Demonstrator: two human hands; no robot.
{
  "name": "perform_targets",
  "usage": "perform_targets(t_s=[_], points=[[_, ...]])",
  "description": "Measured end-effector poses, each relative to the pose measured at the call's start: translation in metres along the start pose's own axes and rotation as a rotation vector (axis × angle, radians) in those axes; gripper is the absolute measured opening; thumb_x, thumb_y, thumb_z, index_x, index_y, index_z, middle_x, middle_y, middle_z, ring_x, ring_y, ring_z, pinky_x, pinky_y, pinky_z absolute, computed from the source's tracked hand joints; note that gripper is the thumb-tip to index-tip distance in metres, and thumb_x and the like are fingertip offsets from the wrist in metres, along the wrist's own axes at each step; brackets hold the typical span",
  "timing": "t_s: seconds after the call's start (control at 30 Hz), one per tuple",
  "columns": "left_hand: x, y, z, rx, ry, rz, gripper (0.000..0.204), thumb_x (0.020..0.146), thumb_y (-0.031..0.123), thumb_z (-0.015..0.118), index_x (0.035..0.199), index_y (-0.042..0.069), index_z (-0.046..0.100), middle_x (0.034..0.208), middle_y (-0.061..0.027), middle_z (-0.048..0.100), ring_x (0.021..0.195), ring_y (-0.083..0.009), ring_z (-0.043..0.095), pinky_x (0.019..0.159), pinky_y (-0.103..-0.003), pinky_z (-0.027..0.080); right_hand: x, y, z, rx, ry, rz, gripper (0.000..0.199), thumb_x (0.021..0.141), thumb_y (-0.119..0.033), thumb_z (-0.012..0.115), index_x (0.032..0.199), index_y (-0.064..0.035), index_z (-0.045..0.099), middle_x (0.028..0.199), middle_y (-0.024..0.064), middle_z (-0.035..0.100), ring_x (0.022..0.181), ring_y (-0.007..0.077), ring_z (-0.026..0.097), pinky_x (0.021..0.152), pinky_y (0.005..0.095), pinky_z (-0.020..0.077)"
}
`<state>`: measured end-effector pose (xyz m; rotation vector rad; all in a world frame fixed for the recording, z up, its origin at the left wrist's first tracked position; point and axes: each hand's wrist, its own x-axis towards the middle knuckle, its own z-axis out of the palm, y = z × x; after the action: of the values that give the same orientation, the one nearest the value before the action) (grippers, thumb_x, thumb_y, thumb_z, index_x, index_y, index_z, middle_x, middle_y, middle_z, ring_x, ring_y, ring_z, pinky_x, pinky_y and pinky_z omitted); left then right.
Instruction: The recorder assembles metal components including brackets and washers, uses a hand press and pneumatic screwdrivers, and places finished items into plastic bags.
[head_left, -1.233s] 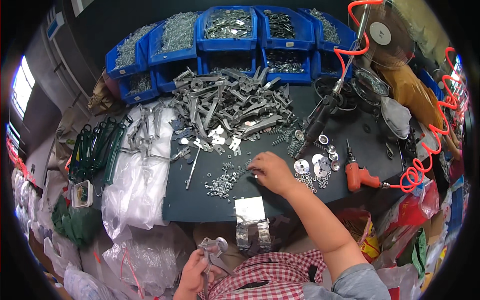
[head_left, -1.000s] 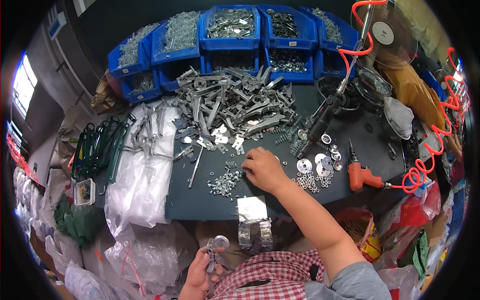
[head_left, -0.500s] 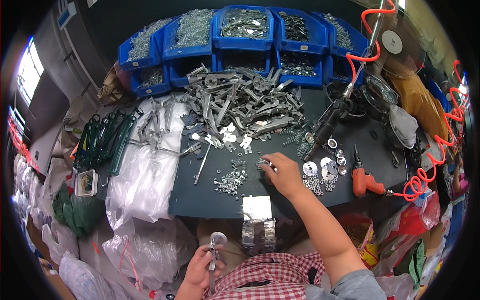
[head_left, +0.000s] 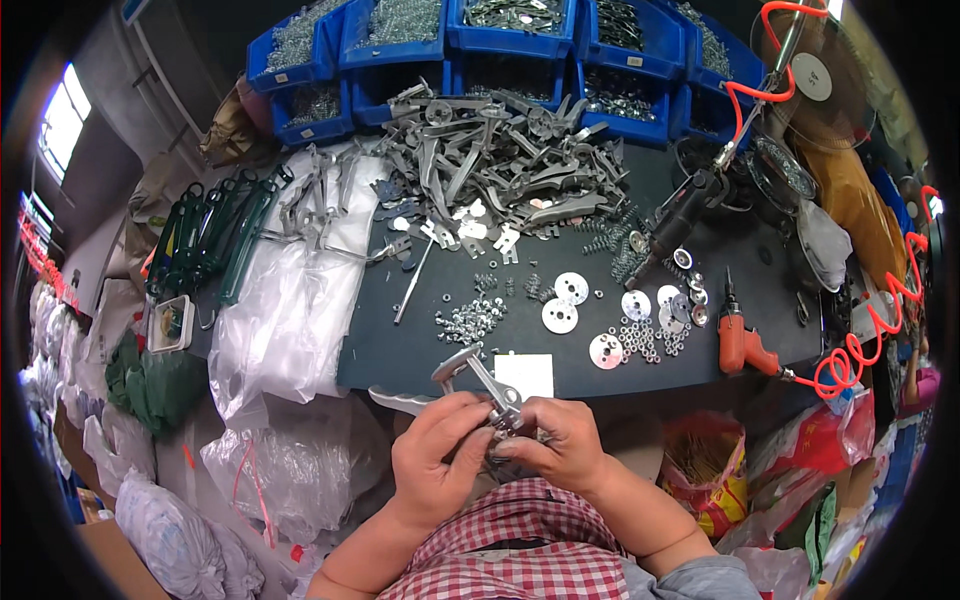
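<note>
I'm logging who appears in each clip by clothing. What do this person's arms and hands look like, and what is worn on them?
Both forearms are bare, with no gloves, watch or rings visible on the left hand or right hand. A grey short sleeve covers the right upper arm. A red and white checked garment lies between the arms.

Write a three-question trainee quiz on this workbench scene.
1. True or false: both hands hold the grey metal lever part together.
2. Which lies nearest the round metal discs? A) green-handled tools B) orange power screwdriver C) white plastic bags
3. What colour are the bins at the back of the bench?

Key: 1 true; 2 B; 3 blue.
</note>
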<state>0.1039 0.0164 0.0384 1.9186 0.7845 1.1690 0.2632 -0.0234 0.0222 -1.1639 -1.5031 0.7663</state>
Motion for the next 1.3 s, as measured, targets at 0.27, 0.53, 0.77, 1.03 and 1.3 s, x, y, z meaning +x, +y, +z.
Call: perform_targets(t_s=[0.27, 0.53, 0.77, 1.03, 1.3], points=[[-0.003, 0.004, -0.004, 0.254, 0.001, 0.103, 0.019, 0.075, 0.009, 0.065, 0.093, 0.003, 0.061, 0.091, -0.0119, 0.062, 0.067, -0.0231, 0.063, 0.057, -0.028, 0.05, -0.006, 0.006, 0.007, 0.065, 0.011, 0.024, 0.027, 0.067, -0.021, 0.076, 0.073, -0.0025, 0.057, 0.059, 0.0066, 0.054, 0.048, 0.0152, 0.051, 0.045, 0.0266, 0.0397], [-0.04, -0.02, -0.033, -0.214, 0.072, -0.253, 0.023, 0.071, 0.005, 0.06, 0.093, -0.003, 0.059, 0.086, -0.0116, 0.062, 0.076, -0.0157, 0.06, 0.066, -0.026, 0.048, 0.026, -0.004, 0.008, 0.167, -0.362, 0.113, 0.023, 0.069, -0.019, 0.074, 0.084, -0.0044, 0.064, 0.073, 0.0067, 0.06, 0.062, 0.0148, 0.057, 0.057, 0.0256, 0.0454], [-0.063, -0.019, -0.054, -0.552, 0.134, -0.589, 0.023, 0.079, 0.013, 0.055, 0.093, -0.005, 0.058, 0.064, -0.0034, 0.053, 0.045, -0.0058, 0.047, 0.039, -0.019, 0.035, 0.17, 0.092, 0.016, -0.538, -0.196, 0.04, 0.026, 0.076, -0.028, 0.065, 0.092, -0.0084, 0.065, 0.086, 0.0105, 0.061, 0.082, 0.0251, 0.059, 0.073, 0.0349, 0.0468], [-0.088, -0.021, -0.074, -0.552, 0.189, -0.673, 0.024, 0.078, 0.011, 0.054, 0.096, -0.004, 0.057, 0.074, -0.0065, 0.056, 0.048, -0.008, 0.05, 0.039, -0.019, 0.036, 0.217, 0.098, 0.093, -1.105, -0.288, 0.086, 0.016, 0.073, -0.015, 0.061, 0.082, -0.0024, 0.065, 0.087, 0.0129, 0.062, 0.082, 0.0273, 0.062, 0.07, 0.0355, 0.0509], [-0.093, -0.031, -0.071, -0.598, 0.15, -0.685, 0.024, 0.08, 0.012, 0.053, 0.099, -0.002, 0.054, 0.09, -0.0107, 0.062, 0.047, -0.0089, 0.051, 0.037, -0.019, 0.037, 0.22, 0.102, 0.064, -1.134, -0.232, -0.177, 0.012, 0.073, -0.007, 0.056, 0.08, -0.0007, 0.064, 0.082, 0.0147, 0.061, 0.076, 0.0304, 0.062, 0.064, 0.0353, 0.0512]])
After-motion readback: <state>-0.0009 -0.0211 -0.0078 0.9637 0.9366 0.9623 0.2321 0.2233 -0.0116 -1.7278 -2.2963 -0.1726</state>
